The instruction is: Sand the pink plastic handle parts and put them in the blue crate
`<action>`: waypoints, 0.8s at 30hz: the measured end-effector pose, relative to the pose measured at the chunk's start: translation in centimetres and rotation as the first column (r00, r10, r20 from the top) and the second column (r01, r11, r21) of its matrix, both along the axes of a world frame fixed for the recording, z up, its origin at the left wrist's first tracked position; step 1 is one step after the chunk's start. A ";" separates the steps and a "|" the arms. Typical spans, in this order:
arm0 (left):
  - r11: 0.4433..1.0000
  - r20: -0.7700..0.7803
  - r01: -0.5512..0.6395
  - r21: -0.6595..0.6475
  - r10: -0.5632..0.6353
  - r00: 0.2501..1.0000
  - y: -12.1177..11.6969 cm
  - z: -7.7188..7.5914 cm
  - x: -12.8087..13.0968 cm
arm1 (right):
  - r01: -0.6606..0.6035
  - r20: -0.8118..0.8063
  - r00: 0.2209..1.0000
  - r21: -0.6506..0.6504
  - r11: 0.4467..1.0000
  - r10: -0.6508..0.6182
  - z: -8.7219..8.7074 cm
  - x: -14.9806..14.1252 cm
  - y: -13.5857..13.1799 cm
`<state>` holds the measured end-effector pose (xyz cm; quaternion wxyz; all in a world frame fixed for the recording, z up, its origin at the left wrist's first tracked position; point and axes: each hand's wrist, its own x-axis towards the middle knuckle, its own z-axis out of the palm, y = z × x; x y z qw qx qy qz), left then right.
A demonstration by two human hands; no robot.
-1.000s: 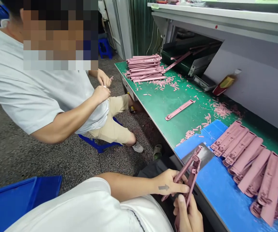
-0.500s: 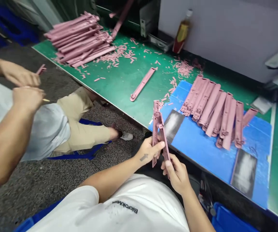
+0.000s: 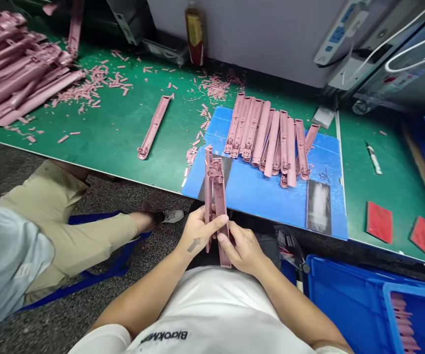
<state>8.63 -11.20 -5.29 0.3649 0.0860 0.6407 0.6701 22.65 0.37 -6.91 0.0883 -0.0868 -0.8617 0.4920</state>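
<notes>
Two long pink plastic parts are held upright in front of my shirt, side by side. My left hand is closed round both, its thumb lying across the wider pink plastic part. The narrower pink plastic part stands to its left, seen edge-on. My right hand grips the lower right edge of the wider part with thumb and fingers. Beyond them, several similar pink parts lie in a row on a blue sheet. One more pink part rests alone on the green table.
A pile of pink parts and pink scraps cover the table's left. At right are a knife and red pads. A blue crate stands below. A bottle is at the back; a seated co-worker is left.
The view has swung right, showing the red pads and crate. The wider part has turned its hollow inner face toward me, and my right hand has come closer to my left.
</notes>
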 end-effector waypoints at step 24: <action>0.892 -0.777 0.214 0.398 0.203 0.596 22.7 10.5 -22.2 | 0.083 0.197 0.980 -0.346 0.935 -0.014 -9.6 1.1 3.0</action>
